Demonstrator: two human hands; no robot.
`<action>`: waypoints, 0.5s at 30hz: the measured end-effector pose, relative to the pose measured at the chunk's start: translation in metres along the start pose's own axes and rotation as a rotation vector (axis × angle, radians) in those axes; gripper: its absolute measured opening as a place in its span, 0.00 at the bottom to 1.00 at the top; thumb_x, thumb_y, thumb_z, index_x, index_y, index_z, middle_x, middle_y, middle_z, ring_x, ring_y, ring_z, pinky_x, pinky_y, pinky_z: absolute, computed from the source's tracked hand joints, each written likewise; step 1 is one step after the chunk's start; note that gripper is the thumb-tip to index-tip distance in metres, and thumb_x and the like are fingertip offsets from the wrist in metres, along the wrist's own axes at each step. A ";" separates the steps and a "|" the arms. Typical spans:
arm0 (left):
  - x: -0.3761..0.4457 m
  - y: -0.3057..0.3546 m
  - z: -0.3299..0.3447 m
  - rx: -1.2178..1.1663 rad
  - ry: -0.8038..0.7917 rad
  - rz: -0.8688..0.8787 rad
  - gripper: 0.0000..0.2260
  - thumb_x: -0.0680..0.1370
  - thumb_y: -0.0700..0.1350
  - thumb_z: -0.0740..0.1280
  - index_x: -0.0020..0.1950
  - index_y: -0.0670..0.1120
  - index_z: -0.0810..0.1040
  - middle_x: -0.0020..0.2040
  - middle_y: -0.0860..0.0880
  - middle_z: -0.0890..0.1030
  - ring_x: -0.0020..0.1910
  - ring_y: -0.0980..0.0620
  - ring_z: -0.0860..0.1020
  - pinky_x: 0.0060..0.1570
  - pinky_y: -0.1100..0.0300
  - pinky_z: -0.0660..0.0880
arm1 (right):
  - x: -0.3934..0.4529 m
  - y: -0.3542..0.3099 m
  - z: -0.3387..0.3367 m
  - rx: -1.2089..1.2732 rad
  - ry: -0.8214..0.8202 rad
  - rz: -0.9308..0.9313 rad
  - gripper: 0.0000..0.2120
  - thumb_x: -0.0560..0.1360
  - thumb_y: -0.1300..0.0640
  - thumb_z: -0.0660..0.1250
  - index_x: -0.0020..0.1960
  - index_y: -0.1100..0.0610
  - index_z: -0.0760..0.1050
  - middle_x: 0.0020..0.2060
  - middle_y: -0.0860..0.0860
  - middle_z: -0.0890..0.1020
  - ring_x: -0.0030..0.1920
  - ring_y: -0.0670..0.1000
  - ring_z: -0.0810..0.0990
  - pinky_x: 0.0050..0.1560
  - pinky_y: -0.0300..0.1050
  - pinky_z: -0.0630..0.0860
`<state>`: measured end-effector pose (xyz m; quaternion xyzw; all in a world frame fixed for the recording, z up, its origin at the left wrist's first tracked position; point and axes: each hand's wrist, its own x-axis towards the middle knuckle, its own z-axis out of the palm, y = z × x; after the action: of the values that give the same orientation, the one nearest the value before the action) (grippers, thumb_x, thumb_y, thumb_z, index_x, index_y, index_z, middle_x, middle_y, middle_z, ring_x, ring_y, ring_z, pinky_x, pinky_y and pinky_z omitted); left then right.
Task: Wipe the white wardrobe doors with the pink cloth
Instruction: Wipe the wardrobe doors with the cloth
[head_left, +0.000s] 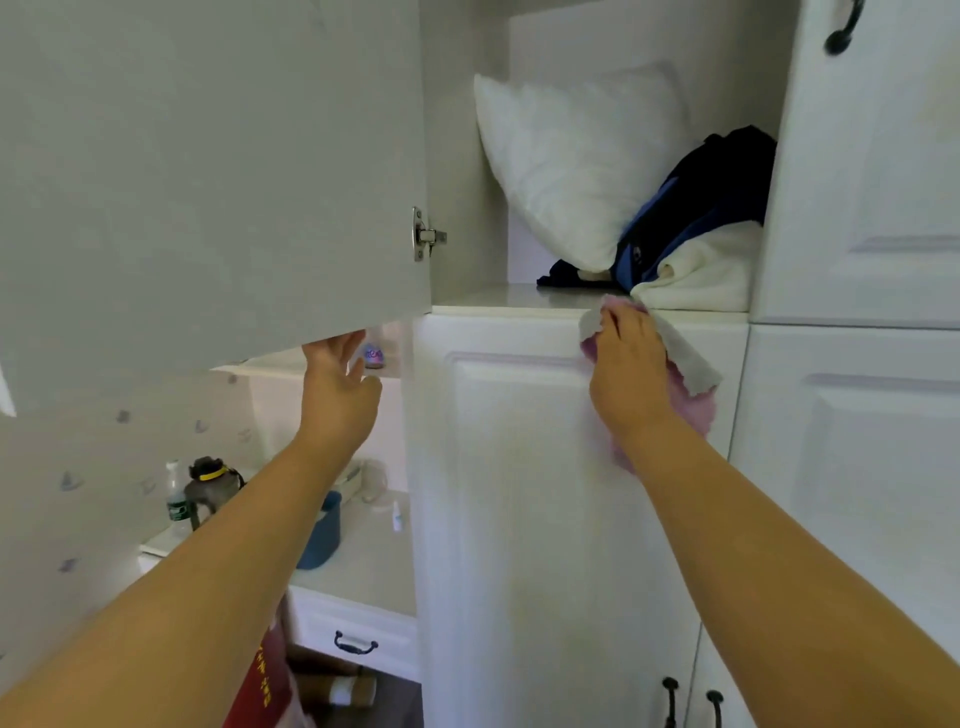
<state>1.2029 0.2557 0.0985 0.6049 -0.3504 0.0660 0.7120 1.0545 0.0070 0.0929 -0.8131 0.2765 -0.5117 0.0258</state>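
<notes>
Two hands (631, 364), one pink cloth (691, 400)

A home bedroom is showing here: a white panelled wardrobe (545, 519) is holding a pillow (576, 166) and folded clothes (701, 208), with a bottle-strewn dresser top (363, 566) sitting alongside.
</notes>
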 end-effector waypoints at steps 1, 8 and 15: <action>-0.001 0.000 0.001 -0.001 -0.003 0.002 0.37 0.75 0.21 0.58 0.70 0.59 0.57 0.61 0.64 0.72 0.63 0.64 0.72 0.67 0.64 0.67 | 0.000 -0.003 -0.002 0.018 -0.024 0.028 0.27 0.77 0.71 0.62 0.75 0.67 0.64 0.74 0.60 0.67 0.75 0.59 0.62 0.77 0.45 0.56; -0.014 -0.001 0.008 0.114 -0.113 0.024 0.33 0.78 0.27 0.60 0.78 0.50 0.57 0.73 0.54 0.65 0.74 0.52 0.65 0.72 0.59 0.62 | -0.013 -0.023 -0.015 0.059 0.068 0.022 0.10 0.84 0.67 0.51 0.48 0.64 0.69 0.56 0.46 0.82 0.59 0.51 0.74 0.62 0.33 0.67; -0.031 -0.002 0.035 0.369 -0.264 0.025 0.22 0.82 0.36 0.60 0.75 0.50 0.64 0.67 0.53 0.71 0.63 0.54 0.71 0.65 0.57 0.67 | -0.052 0.004 -0.014 0.138 0.058 -0.002 0.15 0.86 0.56 0.52 0.60 0.61 0.75 0.75 0.48 0.66 0.76 0.49 0.61 0.77 0.47 0.57</action>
<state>1.1667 0.2339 0.0800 0.7239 -0.4298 0.0580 0.5364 1.0245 0.0319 0.0559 -0.7945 0.2402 -0.5529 0.0732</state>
